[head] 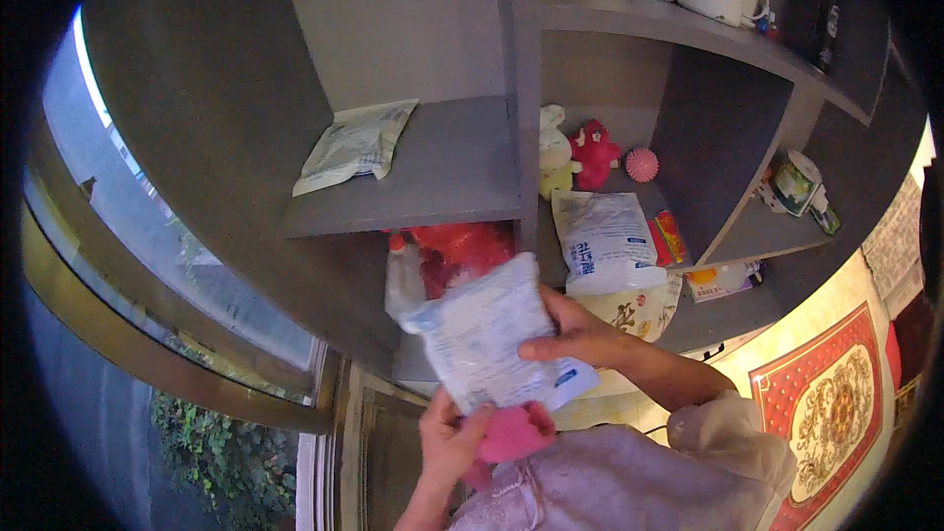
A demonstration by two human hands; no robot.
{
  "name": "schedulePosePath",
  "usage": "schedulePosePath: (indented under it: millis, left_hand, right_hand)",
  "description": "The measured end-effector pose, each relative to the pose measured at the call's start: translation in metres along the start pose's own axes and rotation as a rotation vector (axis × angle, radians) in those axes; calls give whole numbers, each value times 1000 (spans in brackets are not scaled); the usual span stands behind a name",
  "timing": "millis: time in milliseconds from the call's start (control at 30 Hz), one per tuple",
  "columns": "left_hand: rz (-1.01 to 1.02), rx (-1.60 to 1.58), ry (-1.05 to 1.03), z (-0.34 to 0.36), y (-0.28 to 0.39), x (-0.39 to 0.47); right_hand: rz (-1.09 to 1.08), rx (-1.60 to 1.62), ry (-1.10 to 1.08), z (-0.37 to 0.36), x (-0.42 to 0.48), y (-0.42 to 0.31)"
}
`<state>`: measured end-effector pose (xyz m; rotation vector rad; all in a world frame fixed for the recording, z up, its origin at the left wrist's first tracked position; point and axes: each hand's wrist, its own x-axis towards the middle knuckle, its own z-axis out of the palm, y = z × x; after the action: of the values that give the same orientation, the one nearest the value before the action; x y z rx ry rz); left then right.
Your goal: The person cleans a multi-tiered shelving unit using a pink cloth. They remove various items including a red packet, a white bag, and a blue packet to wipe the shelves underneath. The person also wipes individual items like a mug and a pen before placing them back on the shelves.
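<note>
A white plastic packet with blue print [487, 332] is held between my two hands in front of the grey shelf unit. My left hand [450, 435] grips its lower edge and also holds a bunched pink cloth [512, 431]. My right hand [579, 328] grips the packet's right side, thumb on top. A similar white packet [608, 240] lies in the middle compartment, close beyond my right hand. Another pale packet [358, 144] lies flat on the upper left shelf.
Beyond the held packet, the lower left compartment holds a white bottle with a red cap [404, 276] and red plastic bags [472, 243]. Plush toys [594, 155] and a pink spiky ball [641, 164] stand in the middle compartment. A window is at left, a red patterned rug [826, 413] at right.
</note>
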<state>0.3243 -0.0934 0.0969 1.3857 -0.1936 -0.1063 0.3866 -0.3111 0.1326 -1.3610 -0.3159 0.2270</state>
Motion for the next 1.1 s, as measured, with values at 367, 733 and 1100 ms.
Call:
schedulePosePath:
  millis: [367, 733, 1100]
  left_hand:
    - [-84, 81, -146, 15, 6, 27]
    - [691, 1304, 460, -18, 136, 130]
    - [553, 1956, 207, -54, 173, 234]
  right_hand:
    - [-76, 5, 539, -130, -39, -73]
    - [145, -1163, 630, -172, -14, -77]
    - [-292, -845, 70, -27, -14, -64]
